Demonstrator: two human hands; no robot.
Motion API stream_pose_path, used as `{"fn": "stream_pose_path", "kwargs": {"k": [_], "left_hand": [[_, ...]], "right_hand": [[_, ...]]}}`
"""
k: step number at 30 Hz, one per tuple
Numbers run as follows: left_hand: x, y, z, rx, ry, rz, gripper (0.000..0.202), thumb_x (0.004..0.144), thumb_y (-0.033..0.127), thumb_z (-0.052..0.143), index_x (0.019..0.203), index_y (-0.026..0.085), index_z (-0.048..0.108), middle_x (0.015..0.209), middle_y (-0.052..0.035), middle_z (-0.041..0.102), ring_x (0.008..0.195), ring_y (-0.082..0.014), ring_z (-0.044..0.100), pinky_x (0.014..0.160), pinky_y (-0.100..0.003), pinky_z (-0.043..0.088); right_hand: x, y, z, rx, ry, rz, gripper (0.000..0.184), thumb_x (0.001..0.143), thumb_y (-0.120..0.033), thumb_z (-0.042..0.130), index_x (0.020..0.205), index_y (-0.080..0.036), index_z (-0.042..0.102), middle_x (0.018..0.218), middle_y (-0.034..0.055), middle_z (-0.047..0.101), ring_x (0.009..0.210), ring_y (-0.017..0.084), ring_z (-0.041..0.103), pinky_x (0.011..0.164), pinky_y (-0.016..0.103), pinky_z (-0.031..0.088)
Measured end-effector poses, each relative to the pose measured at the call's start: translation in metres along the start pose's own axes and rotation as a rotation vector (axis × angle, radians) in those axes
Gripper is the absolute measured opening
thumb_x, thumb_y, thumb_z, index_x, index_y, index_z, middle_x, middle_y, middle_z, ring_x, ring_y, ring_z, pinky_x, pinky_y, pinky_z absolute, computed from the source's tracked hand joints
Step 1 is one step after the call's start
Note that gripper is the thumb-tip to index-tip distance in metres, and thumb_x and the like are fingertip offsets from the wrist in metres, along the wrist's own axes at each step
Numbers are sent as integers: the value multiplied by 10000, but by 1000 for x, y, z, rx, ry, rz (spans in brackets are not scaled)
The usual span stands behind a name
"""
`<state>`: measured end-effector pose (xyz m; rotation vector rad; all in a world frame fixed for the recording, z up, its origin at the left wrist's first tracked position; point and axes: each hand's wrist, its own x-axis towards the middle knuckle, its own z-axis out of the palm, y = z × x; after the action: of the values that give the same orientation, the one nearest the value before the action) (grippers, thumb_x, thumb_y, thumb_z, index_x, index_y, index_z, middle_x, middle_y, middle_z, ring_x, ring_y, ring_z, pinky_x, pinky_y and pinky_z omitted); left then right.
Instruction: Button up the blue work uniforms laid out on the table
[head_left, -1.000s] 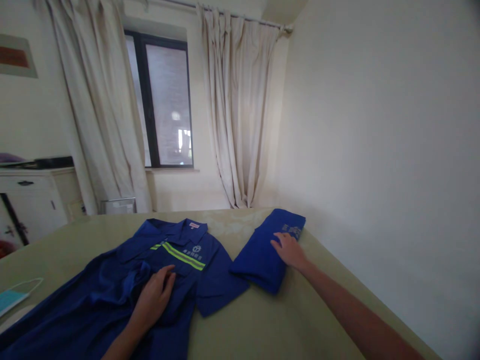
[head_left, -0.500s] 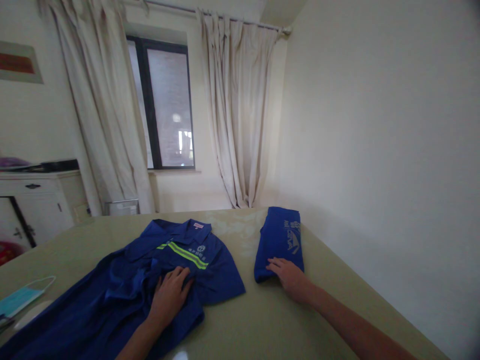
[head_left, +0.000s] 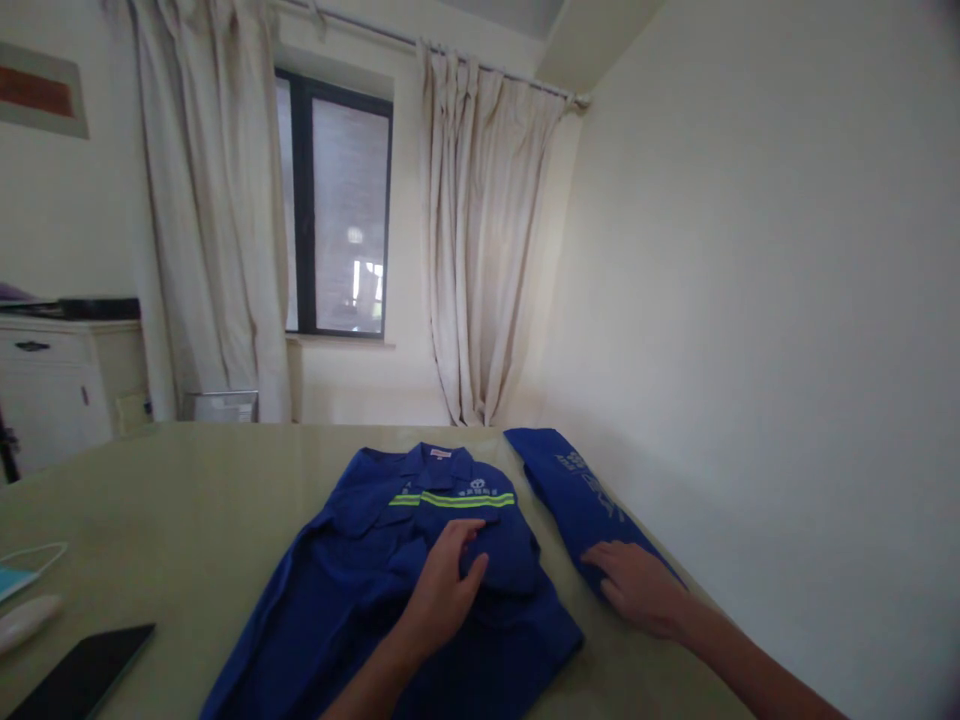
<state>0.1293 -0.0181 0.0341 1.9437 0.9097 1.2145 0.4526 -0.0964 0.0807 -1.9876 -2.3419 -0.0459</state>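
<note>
A blue work shirt (head_left: 360, 560) with a yellow-green reflective stripe lies spread out on the pale green table (head_left: 187, 500). My left hand (head_left: 444, 590) rests on the shirt's front below the stripe, with its fingers bent into a fold of the cloth. To the right lies a folded blue garment (head_left: 577, 490) with pale lettering, near the table's right edge. My right hand (head_left: 637, 585) lies flat on the near end of that folded garment, fingers stretched out.
A dark phone (head_left: 79, 680) lies at the table's near left, with a white object (head_left: 26, 620) and a blue face mask (head_left: 15, 580) beyond it. The wall stands close on the right. Cream curtains (head_left: 480, 250), a window and a white cabinet (head_left: 52, 385) are behind.
The view has swung left, so both garments sit further right. My right hand has slid back to the folded garment's near end. My left hand stays on the shirt.
</note>
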Motion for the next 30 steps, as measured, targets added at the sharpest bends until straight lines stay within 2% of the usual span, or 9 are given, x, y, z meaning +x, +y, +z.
{"fn": "stream_pose_path", "kwargs": {"k": [4, 7, 10, 13, 16, 18, 21, 25, 30], "left_hand": [[-21, -11, -44, 372, 76, 45, 377, 975, 242, 414, 1291, 236, 620, 1330, -105, 633, 1244, -243, 593, 1106, -430, 459], [-35, -44, -74, 769, 73, -156, 462, 960, 218, 365, 1351, 206, 611, 1406, -123, 616, 1311, -286, 554, 1133, -506, 409], [-43, -71, -90, 1013, -63, -282, 522, 978, 347, 392, 1473, 270, 538, 1575, -88, 487, 1464, -340, 404, 1202, -606, 255], [-35, -81, -92, 1068, -125, -340, 605, 993, 533, 357, 1539, 291, 451, 1639, -80, 374, 1523, -374, 294, 1211, -651, 175], [-16, -85, -91, 1083, -98, -398, 678, 985, 612, 323, 1560, 266, 413, 1651, -115, 333, 1529, -405, 260, 1199, -681, 155], [-1, -90, -91, 1088, -86, -430, 695, 983, 622, 307, 1569, 259, 395, 1654, -130, 319, 1530, -418, 247, 1191, -696, 144], [19, -101, -97, 1080, -114, -458, 681, 987, 585, 303, 1582, 260, 363, 1666, -131, 292, 1535, -421, 228, 1185, -706, 136], [35, -111, -107, 1035, -185, -443, 634, 999, 482, 306, 1590, 257, 344, 1677, -123, 270, 1535, -415, 233, 1177, -722, 135], [19, -97, -104, 990, -212, -299, 696, 947, 338, 423, 1618, 246, 265, 1720, -74, 158, 1563, -315, 190, 1244, -517, 175]], "right_hand": [[19, -66, -1, 178, 105, -36, 564, 892, -198, 404, 1423, -208, 593, 1449, 100, 604, 1314, 232, 561, 1130, 383, 393], [48, -110, 22, 247, 81, -27, 596, 956, -484, 510, 1506, -256, 510, 1575, 111, 470, 1435, 306, 444, 1185, 446, 327], [87, -137, 54, 228, -20, -17, 747, 884, -680, 585, 1533, -332, 461, 1615, 101, 413, 1475, 398, 362, 1190, 564, 272], [132, -147, 71, 165, 61, 21, 514, 1005, -536, 467, 1482, -353, 527, 1579, 76, 472, 1466, 360, 388, 1201, 582, 211], [170, -157, 68, 134, 156, 56, 424, 1004, -335, 487, 1397, -244, 618, 1549, 138, 499, 1474, 341, 373, 1225, 564, 119], [185, -171, 63, 146, 178, 33, 408, 984, -275, 496, 1356, -182, 636, 1533, 175, 504, 1465, 331, 384, 1225, 527, 144], [188, -199, 71, 177, 160, -46, 423, 1010, -365, 457, 1370, -204, 612, 1465, 144, 582, 1373, 289, 504, 1176, 457, 293], [173, -216, 95, 284, 124, -87, 733, 954, -633, 488, 1529, -179, 449, 1596, 132, 437, 1481, 309, 367, 1217, 475, 239], [170, -206, 97, 313, 155, 29, 638, 969, -502, 491, 1503, -152, 484, 1574, 130, 468, 1457, 285, 401, 1205, 413, 267]]}}
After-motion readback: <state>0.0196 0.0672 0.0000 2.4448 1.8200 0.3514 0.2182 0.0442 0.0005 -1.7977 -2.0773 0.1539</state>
